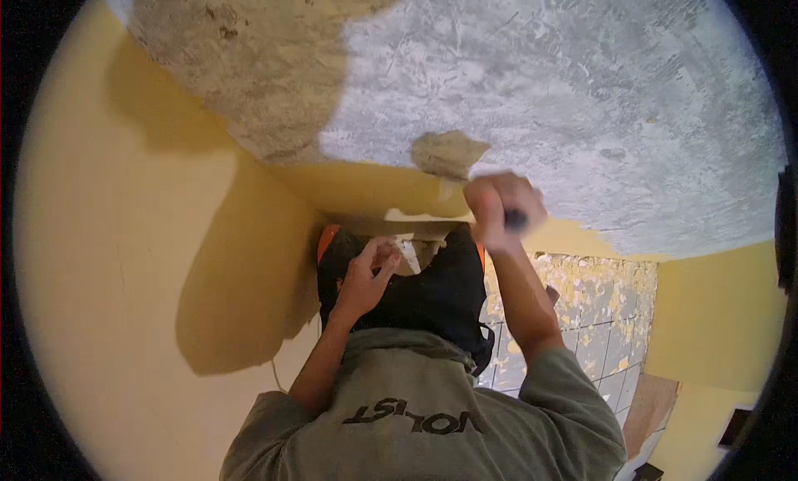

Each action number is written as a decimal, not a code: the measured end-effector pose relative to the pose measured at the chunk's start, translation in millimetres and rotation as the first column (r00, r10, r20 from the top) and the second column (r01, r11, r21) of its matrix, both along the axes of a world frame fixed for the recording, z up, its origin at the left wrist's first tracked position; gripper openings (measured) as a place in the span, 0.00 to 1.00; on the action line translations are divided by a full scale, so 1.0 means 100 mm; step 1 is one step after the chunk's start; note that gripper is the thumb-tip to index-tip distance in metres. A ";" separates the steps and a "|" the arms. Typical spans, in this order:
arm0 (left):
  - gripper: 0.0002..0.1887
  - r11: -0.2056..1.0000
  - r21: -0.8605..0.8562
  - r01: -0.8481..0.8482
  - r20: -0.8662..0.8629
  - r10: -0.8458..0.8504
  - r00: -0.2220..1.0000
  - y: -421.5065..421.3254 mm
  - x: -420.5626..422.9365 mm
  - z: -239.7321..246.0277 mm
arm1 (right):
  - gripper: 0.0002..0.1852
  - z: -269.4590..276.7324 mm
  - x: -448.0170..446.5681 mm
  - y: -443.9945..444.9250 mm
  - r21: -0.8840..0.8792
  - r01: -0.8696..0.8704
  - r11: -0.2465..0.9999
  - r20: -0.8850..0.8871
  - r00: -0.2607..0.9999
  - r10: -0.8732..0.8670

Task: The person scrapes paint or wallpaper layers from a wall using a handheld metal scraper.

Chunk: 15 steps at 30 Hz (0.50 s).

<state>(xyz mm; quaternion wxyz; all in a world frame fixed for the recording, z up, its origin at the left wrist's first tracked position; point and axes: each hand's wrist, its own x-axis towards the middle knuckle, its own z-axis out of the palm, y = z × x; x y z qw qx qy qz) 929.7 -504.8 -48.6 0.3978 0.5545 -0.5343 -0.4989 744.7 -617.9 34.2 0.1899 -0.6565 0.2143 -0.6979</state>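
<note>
My right hand [506,211] is closed on a dark handle [515,220], blurred, close to the wall. What the handle belongs to cannot be told. My left hand [372,275] is in front of my dark trousers, fingers curled and spread, beside a pale, whitish piece [408,256] that may be a paint flake; whether I hold it cannot be told. Before me the wall [530,100] shows a rough grey-white surface, with yellow paint [374,188] below it.
A smooth yellow wall [93,244] stands close on my left, with shadows on it. On the right, yellow and white flakes litter the grey tiled floor [598,319]. Brown flooring [648,406] and another yellow wall [711,319] lie further right.
</note>
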 end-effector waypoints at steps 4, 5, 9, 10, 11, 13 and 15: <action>0.17 0.998 0.044 0.036 0.097 -0.040 0.995 0.05 0.02 0.02 | 0.12 0.19 0.09 0.26 -0.084 -0.074 0.994 0.043 0.996 0.078; 0.17 0.999 0.033 0.016 0.059 -0.018 0.998 0.05 0.07 -0.03 | 0.13 0.25 0.11 0.33 -0.218 -0.215 0.952 0.100 0.965 0.241; 0.17 1.000 0.027 -0.008 0.056 0.007 0.998 0.03 0.05 -0.08 | 0.11 -0.20 0.10 0.04 0.088 0.193 0.977 -0.211 0.962 -0.171; 0.17 1.000 0.018 -0.019 0.059 0.018 0.998 0.01 0.08 -0.09 | 0.10 -0.11 0.11 0.16 -0.074 0.166 0.983 -0.267 0.947 -0.180; 0.16 0.999 0.038 -0.004 0.042 0.003 0.999 0.03 0.11 -0.09 | 0.10 -0.01 0.17 0.26 -0.153 0.039 0.987 -0.124 0.991 -0.058; 0.16 0.997 0.071 0.008 0.022 -0.010 1.000 0.09 0.12 -0.11 | 0.10 0.21 0.12 0.40 -0.221 -0.332 0.917 0.050 0.935 0.351; 0.16 0.998 0.051 -0.048 -0.028 0.049 0.998 0.05 0.13 -0.18 | 0.10 0.11 0.17 0.20 -0.183 0.098 0.978 -0.092 0.989 -0.116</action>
